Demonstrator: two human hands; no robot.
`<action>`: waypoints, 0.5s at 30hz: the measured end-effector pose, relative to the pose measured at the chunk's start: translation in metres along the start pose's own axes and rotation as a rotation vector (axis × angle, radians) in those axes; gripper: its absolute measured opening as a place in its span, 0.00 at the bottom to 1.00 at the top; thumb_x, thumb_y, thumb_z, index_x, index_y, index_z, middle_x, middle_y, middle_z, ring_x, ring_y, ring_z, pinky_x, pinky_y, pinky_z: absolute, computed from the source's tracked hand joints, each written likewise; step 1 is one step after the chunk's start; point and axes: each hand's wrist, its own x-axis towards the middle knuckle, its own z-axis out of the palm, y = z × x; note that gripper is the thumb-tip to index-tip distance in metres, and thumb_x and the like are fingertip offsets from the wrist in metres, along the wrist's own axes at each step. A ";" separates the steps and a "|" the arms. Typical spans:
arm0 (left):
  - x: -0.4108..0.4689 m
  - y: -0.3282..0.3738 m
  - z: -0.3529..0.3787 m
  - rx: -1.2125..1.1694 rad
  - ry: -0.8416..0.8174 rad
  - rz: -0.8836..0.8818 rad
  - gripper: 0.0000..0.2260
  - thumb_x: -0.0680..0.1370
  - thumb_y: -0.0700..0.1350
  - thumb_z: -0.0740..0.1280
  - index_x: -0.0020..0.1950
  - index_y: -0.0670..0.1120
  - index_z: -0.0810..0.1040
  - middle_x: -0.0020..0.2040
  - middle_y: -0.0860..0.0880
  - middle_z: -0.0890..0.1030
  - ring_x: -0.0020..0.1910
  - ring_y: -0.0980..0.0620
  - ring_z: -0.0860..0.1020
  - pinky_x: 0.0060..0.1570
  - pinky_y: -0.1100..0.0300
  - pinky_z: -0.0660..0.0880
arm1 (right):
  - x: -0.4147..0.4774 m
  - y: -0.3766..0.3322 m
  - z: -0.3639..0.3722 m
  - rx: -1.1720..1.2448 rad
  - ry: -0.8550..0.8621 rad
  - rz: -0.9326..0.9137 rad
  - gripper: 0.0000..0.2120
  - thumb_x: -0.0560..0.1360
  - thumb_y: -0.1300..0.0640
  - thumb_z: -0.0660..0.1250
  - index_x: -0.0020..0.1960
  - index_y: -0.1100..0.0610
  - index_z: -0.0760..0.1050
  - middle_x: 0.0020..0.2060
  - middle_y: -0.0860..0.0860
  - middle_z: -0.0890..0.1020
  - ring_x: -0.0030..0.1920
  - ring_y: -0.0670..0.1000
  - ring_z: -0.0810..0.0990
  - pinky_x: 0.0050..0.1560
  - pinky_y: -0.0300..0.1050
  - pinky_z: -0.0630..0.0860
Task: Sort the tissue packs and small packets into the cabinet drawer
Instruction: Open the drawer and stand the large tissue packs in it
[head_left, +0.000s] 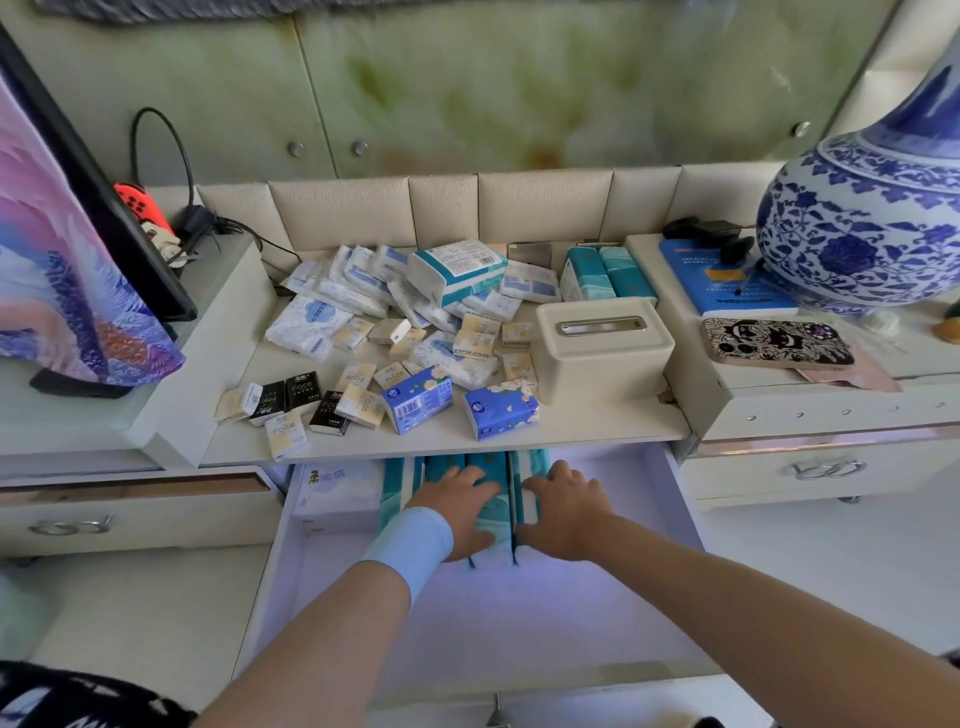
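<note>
Small packets (363, 374) heaped on the shelf (571, 421) (tissue box (597, 358) right); tissue packs (493, 512) in the drawer (519, 623) below

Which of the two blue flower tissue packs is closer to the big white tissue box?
The right-hand blue flower pack, which sits right by the white tissue box. The other blue pack lies further left.

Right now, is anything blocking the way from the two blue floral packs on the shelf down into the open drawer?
Nothing visible does. The blue packs sit at the shelf's front edge, directly above the open drawer. Both hands, left and right, rest on the teal packs at the drawer's back; its front is bare.
</note>
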 end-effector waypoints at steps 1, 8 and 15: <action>-0.001 -0.001 -0.010 -0.039 0.029 0.003 0.27 0.76 0.57 0.64 0.74 0.56 0.64 0.74 0.53 0.64 0.71 0.49 0.64 0.65 0.51 0.68 | 0.001 -0.002 -0.007 0.016 0.025 0.011 0.30 0.73 0.35 0.59 0.72 0.46 0.65 0.63 0.53 0.70 0.63 0.56 0.72 0.63 0.52 0.68; 0.001 -0.040 -0.121 -0.155 0.203 -0.068 0.16 0.78 0.54 0.61 0.66 0.56 0.73 0.60 0.55 0.77 0.56 0.50 0.76 0.55 0.56 0.73 | 0.019 -0.026 -0.081 0.306 0.323 -0.071 0.10 0.76 0.48 0.62 0.54 0.47 0.79 0.53 0.47 0.78 0.51 0.52 0.80 0.52 0.45 0.76; 0.032 -0.108 -0.192 -0.129 0.295 -0.204 0.19 0.79 0.53 0.62 0.71 0.55 0.69 0.67 0.52 0.74 0.62 0.47 0.75 0.60 0.53 0.73 | 0.092 -0.061 -0.168 0.285 0.459 -0.109 0.17 0.74 0.51 0.66 0.62 0.47 0.75 0.60 0.50 0.77 0.57 0.53 0.78 0.53 0.44 0.74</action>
